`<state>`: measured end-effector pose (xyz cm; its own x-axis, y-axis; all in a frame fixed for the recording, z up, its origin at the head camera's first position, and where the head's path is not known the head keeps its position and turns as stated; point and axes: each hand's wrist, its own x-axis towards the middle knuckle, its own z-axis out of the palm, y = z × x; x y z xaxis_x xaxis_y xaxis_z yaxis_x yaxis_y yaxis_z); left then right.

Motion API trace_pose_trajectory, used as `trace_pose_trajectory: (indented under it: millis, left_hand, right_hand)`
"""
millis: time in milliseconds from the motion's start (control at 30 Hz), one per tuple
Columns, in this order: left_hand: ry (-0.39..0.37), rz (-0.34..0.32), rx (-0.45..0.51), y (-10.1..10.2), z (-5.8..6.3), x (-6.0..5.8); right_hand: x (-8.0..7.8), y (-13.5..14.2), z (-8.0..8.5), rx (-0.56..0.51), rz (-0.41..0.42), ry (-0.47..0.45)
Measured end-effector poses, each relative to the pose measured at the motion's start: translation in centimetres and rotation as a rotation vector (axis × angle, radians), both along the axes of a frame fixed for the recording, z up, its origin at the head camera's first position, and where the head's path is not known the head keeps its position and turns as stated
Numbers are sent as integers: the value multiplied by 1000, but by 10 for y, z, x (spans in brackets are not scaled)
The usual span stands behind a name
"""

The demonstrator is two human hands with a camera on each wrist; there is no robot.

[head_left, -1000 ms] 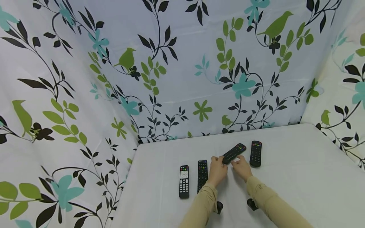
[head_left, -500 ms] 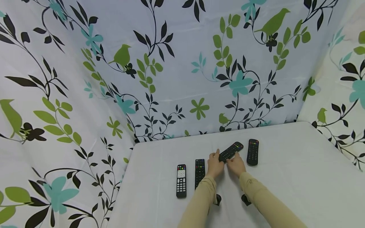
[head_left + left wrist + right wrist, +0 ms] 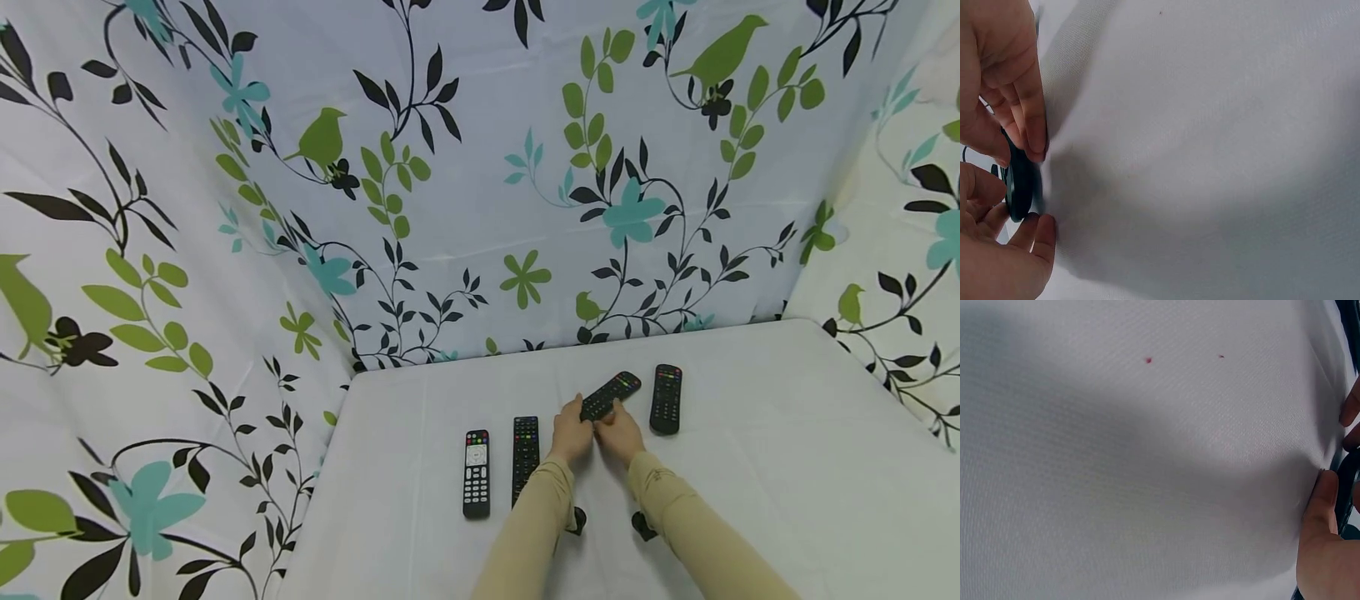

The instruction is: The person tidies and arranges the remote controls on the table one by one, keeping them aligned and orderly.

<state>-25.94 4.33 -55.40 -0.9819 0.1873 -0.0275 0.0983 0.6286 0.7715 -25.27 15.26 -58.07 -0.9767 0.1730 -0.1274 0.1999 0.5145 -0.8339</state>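
Both hands are at the near end of a black remote control [image 3: 611,395], which lies slanted, its far end pointing right. My left hand [image 3: 573,432] holds its lower left corner; my right hand [image 3: 619,433] holds the lower right side, fingers close to the left hand. In the left wrist view, the remote's dark rounded end [image 3: 1019,187] shows on edge between the fingertips of both hands, close over the cloth. The right wrist view shows the right hand [image 3: 1325,550] with a finger along the remote's edge [image 3: 1349,481].
A black remote [image 3: 666,400] lies upright at the right. To the left are another long black remote [image 3: 527,450], partly behind the left sleeve, and one with white keys [image 3: 476,475]. All lie on a white-covered table [image 3: 405,433] backed by a patterned curtain [image 3: 465,208].
The right hand has moved in against the remote, and both hands have drawn closer together at its near end. The remote keeps its slant; the camera view has shifted slightly.
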Motion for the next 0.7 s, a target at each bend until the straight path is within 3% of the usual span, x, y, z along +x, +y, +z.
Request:
trace_pose_trajectory:
  millis: [233,467,700]
  left_hand:
    - [39,20,26,1,-5,4]
    - [86,49,86,-3,-9,11]
    - [49,53,92,-4,-9,18]
  right_hand:
    - [2,-1,3,46,-16,10]
    - [13,3,13,47,42,-25]
    - [19,12,13,-9,106,-60]
